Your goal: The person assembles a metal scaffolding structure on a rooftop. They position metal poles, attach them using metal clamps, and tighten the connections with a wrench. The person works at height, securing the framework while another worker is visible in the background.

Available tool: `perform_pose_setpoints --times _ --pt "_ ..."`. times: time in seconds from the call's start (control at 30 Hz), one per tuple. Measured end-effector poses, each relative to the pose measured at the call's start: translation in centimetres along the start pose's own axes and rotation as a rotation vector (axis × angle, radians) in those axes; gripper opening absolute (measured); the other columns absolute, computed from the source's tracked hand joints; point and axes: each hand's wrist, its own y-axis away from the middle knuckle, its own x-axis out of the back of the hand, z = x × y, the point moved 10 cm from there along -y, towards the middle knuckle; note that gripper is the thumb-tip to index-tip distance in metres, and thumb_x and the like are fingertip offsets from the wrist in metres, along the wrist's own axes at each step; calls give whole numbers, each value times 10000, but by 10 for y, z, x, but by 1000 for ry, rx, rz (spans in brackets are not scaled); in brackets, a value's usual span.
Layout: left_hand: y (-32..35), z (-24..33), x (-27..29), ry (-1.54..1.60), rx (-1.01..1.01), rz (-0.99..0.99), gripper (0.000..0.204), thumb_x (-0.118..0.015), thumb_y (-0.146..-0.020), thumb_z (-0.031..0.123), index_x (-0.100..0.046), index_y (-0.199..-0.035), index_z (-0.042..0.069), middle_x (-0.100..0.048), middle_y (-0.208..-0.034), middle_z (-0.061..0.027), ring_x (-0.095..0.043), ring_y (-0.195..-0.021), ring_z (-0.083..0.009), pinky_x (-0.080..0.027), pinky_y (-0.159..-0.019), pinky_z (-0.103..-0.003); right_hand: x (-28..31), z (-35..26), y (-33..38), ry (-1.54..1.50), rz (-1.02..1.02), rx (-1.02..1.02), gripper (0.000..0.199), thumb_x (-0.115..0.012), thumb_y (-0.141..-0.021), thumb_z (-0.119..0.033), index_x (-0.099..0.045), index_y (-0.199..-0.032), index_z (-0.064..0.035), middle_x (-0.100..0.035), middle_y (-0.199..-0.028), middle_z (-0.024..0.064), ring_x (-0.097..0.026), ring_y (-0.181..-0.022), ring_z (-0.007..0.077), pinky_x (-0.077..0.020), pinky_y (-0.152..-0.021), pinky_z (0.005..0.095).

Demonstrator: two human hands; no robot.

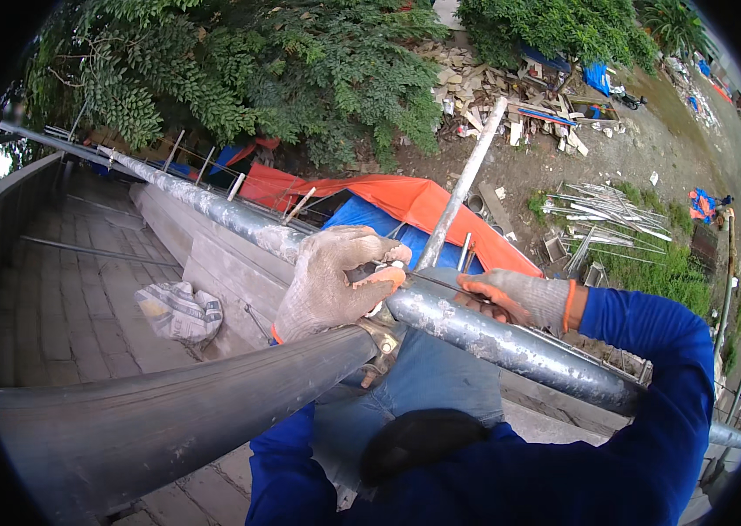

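Note:
My left hand (335,282), in a pale knitted glove with orange fingertips, is closed at the joint of several metal pipes. Its thumb and fingers pinch part of a scaffold clamp (382,340); the exact piece is mostly hidden. A spotted grey pipe (510,340) runs from the joint to the lower right. My right hand (515,296), in a matching glove, lies along this pipe's far side, fingers curled. A thin dark bar (440,282) leads from the joint toward that hand; whether the fingers grip it is unclear. A wide dark pipe (186,408) meets the clamp from the lower left.
A pale pipe (467,180) rises away from the joint, and another long pipe (212,203) runs left. Left below lies a block-paved surface (81,289) with a crumpled sack (179,311). Far below are an orange tarp (423,206), heaped debris (493,96) and scattered poles (607,215).

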Motion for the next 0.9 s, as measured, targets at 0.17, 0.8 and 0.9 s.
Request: perform_pose_setpoints --times 0.17,0.8,0.9 --pt "-10 5 -4 113 -82 43 167 -634 -863 136 -735 -922 17 -690 -762 -110 -644 -673 -291 -496 -628 -387 3 -92 185 670 367 768 418 -576 -980 -157 -539 -1370 -11 -670 -772 107 -657 -610 210 -511 -533 347" --pt "-2 7 14 -11 -348 172 260 -657 -737 157 -727 -943 16 -721 -1012 -173 -671 -919 -341 -507 -809 -405 -24 -15 -131 -166 -110 0 252 -537 -967 -289 -659 -916 -74 -511 -633 -35 -471 -488 83 -375 -412 233" --pt "6 -9 10 133 -251 111 230 -639 -756 139 -731 -918 3 -701 -814 -159 -642 -716 -338 -495 -682 -415 10 12 -3 -47 -42 -58 407 -551 -1024 -413 -682 -1072 -31 -522 -726 -46 -496 -510 48 -406 -421 212"
